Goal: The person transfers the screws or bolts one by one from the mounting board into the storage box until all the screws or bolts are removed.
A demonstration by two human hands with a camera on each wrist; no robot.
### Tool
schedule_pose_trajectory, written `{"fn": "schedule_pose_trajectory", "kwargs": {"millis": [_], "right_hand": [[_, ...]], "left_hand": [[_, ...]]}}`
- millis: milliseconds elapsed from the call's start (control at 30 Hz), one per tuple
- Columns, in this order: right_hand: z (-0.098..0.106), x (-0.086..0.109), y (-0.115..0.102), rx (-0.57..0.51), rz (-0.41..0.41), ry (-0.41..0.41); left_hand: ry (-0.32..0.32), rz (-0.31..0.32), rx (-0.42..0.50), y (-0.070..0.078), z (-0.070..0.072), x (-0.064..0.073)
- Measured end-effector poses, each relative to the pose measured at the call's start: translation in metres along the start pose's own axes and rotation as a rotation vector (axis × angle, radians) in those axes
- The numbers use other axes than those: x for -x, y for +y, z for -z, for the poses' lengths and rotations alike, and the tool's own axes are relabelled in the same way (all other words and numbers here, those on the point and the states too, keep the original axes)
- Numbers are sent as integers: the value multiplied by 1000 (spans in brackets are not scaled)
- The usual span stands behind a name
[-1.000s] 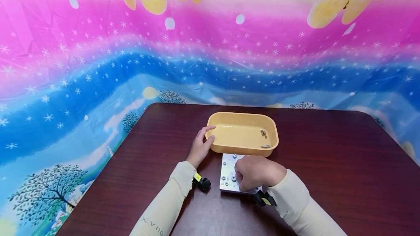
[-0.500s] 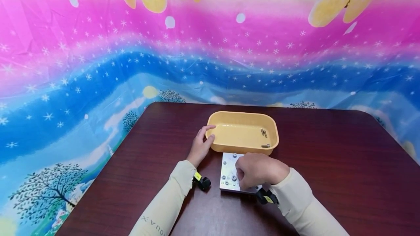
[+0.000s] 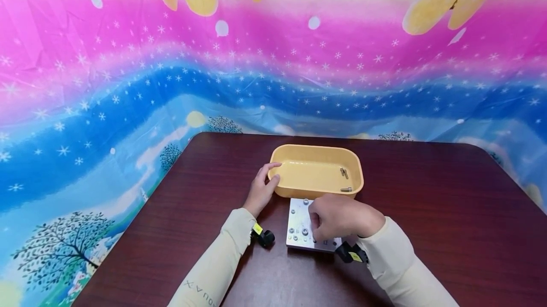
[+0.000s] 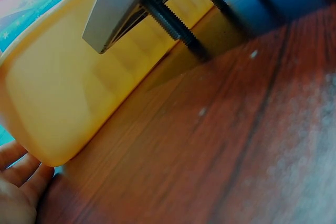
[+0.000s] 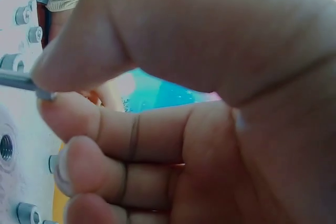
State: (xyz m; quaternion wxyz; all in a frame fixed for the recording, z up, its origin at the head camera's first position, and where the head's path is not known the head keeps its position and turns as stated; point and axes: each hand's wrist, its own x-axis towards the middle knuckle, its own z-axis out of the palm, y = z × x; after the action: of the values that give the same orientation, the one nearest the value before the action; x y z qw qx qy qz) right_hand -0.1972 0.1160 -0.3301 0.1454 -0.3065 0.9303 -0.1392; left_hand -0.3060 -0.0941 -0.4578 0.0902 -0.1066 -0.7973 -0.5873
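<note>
A silver metal plate [image 3: 297, 221] lies in front of the tray, with several cap screws in its top and threaded holes beside them. From the left wrist, the plate [image 4: 118, 11] shows threaded shanks [image 4: 170, 22] reaching down beneath it. My right hand [image 3: 344, 217] is over the plate's right half and hides part of it. In the right wrist view its thumb and index finger pinch a thin metal screw [image 5: 17, 80] close over the plate. My left hand [image 3: 259, 190] holds the left end of the yellow tray [image 3: 314, 194], thumb and index finger at the rim.
Inside the tray are a few loose screws [image 3: 345, 190] at the right end. The dark red-brown wooden table [image 3: 444, 212] extends to both sides. A printed cloth [image 3: 273, 60] hangs behind its far edge.
My right hand has shifted slightly right and away from me over the plate, uncovering a little more of its near edge. The left hand stays on the tray.
</note>
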Motion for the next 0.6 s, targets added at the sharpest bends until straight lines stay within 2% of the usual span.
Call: {"fn": "schedule_pose_trajectory", "kwargs": {"millis": [167, 467, 600], "right_hand": [[3, -1, 4, -50, 28, 27], [4, -6, 11, -80, 81, 199], [5, -10, 15, -123, 100, 264]], "left_hand": [[0, 1, -1, 0, 0, 0], [21, -42, -13, -4, -2, -2], [22, -37, -13, -4, -1, -2]]}}
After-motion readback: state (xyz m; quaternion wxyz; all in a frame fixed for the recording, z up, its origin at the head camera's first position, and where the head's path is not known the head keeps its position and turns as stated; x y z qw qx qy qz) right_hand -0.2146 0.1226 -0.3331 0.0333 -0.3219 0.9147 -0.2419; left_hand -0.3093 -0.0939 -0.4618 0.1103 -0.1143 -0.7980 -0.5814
